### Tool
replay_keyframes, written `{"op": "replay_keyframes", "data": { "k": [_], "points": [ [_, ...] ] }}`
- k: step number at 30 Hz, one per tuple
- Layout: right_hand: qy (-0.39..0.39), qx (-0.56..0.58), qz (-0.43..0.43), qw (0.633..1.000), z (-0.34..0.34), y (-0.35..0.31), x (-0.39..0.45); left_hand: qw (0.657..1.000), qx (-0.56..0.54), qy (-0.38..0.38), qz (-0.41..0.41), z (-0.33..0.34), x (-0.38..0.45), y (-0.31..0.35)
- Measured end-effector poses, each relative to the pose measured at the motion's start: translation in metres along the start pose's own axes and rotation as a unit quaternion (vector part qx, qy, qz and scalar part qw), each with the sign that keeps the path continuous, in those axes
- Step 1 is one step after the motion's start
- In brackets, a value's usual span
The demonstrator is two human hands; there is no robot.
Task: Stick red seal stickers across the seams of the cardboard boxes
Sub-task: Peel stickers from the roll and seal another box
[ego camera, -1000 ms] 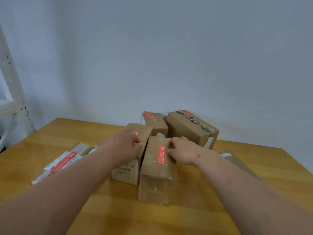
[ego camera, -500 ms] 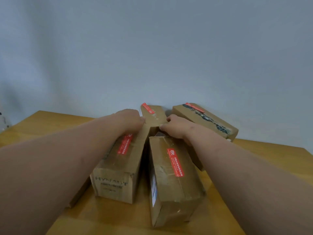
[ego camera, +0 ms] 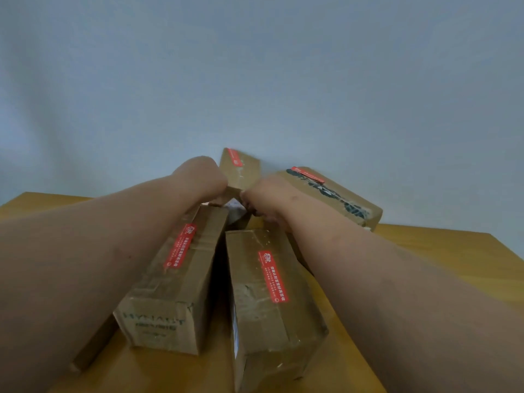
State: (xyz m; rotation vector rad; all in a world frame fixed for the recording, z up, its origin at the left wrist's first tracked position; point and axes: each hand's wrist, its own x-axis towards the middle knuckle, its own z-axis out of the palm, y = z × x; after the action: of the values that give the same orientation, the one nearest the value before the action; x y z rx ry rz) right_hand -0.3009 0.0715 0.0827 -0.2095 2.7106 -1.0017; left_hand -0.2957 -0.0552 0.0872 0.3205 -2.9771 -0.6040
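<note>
Four brown cardboard boxes stand on the wooden table. The near left box bears a red seal sticker on its top, and so does the near right box with its sticker. Behind them, the small far box has a red sticker at its far end. My left hand and right hand both curl round its near end, fingertips hidden. The far right box carries black-printed tape and a red sticker.
A flat cardboard piece lies under my left forearm at the table's left. A plain grey wall rises right behind the boxes. The table's right edge runs near the far right box.
My view has come closer over the boxes. Both hands have left the two near boxes and reached back to the small far box, closing on its near end.
</note>
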Motion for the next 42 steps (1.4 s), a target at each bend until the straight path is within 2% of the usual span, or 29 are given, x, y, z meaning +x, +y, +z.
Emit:
{"op": "replay_keyframes", "data": {
  "k": [2,5,12,18,22,23,25,27,28,30,34,38,42],
  "points": [
    [0.024,0.091,-0.003,0.996,-0.007,-0.005,-0.011,0.995,-0.087,0.049,0.011,-0.008,-0.008,-0.003],
    [0.048,0.209,0.008,0.977,-0.018,-0.012,-0.033,0.981,-0.154,0.114,0.040,-0.024,-0.033,0.002],
    [0.067,0.301,-0.004,0.951,-0.047,-0.022,-0.120,0.944,-0.215,0.168,0.184,-0.049,-0.129,0.027],
    [0.079,0.260,-0.035,0.962,-0.061,-0.008,-0.204,0.952,-0.185,0.141,0.199,-0.048,-0.218,0.036],
    [0.093,0.126,-0.075,0.985,-0.053,0.017,-0.247,0.960,-0.208,0.066,0.178,-0.056,-0.267,0.021],
    [0.078,0.120,-0.090,0.986,-0.051,0.022,-0.257,0.959,-0.209,0.079,0.177,-0.054,-0.278,0.017],
    [0.044,0.109,-0.114,0.987,-0.047,0.031,-0.275,0.941,-0.236,0.185,0.156,-0.052,-0.296,0.006],
    [0.005,0.079,-0.121,0.989,-0.048,0.038,-0.288,0.895,-0.305,0.301,0.126,-0.052,-0.306,-0.008],
    [-0.019,0.063,-0.120,0.991,-0.048,0.042,-0.295,0.879,-0.331,0.324,0.115,-0.054,-0.309,-0.016],
    [-0.058,0.031,-0.114,0.991,-0.048,0.049,-0.303,0.883,-0.367,0.281,0.087,-0.052,-0.310,-0.031],
    [-0.084,-0.063,-0.103,0.989,-0.033,0.064,-0.312,0.906,-0.410,0.104,-0.021,-0.032,-0.319,-0.048],
    [-0.132,-0.088,-0.074,0.985,-0.006,0.083,-0.312,0.927,-0.369,-0.037,-0.052,-0.008,-0.343,-0.056],
    [-0.161,-0.121,-0.056,0.978,0.012,0.096,-0.309,0.963,-0.245,-0.104,-0.041,0.008,-0.355,-0.061]
  ]
}}
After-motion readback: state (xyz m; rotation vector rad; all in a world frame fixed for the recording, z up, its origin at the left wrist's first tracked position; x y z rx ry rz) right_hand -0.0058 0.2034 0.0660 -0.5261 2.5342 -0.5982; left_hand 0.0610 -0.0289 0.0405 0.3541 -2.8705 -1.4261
